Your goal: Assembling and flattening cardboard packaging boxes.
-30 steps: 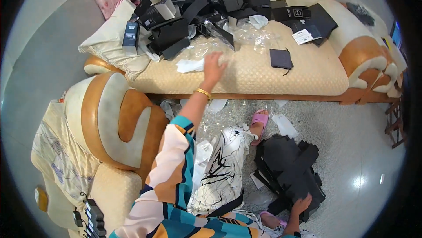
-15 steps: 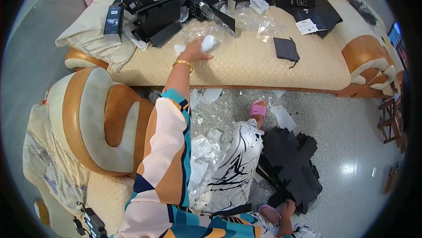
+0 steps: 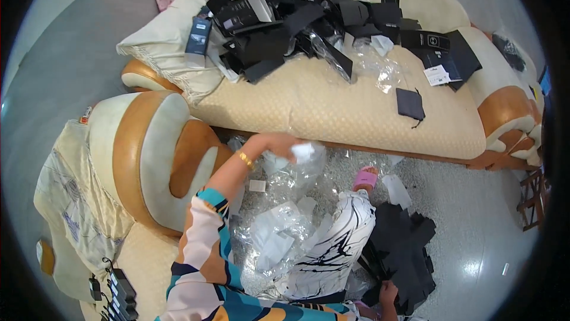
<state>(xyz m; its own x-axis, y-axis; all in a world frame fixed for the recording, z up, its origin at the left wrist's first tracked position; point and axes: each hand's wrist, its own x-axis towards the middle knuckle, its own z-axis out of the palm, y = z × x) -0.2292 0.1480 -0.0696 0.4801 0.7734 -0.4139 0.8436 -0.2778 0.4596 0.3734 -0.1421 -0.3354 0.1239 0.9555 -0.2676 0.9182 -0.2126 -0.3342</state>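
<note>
My left hand [image 3: 278, 144], with a gold bracelet at the wrist, is closed on crumpled clear plastic wrapping [image 3: 313, 161] with a white piece in it. It hangs just off the sofa's front edge, above loose plastic wrapping and white sheets [image 3: 276, 235] on the floor. At the lower right, my right hand [image 3: 389, 292] has curled fingers against the edge of a stack of flattened black cardboard [image 3: 404, 253]. That hand seems to grip the cardboard, though its fingertips are partly hidden.
On the beige sofa [image 3: 338, 122] lie a heap of black boxes [image 3: 261, 48], a dark blue box [image 3: 198, 39], clear plastic, and a dark drawstring pouch [image 3: 409, 104]. A striped armrest [image 3: 130, 161] stands at left. Black power adapters [image 3: 122, 291] are at the lower left, a wooden stool [image 3: 531, 199] at right.
My left hand has picked up white and clear plastic wrapping from the sofa seat and drawn it back over the floor. My right hand stays by the black cardboard. The view has shifted.
</note>
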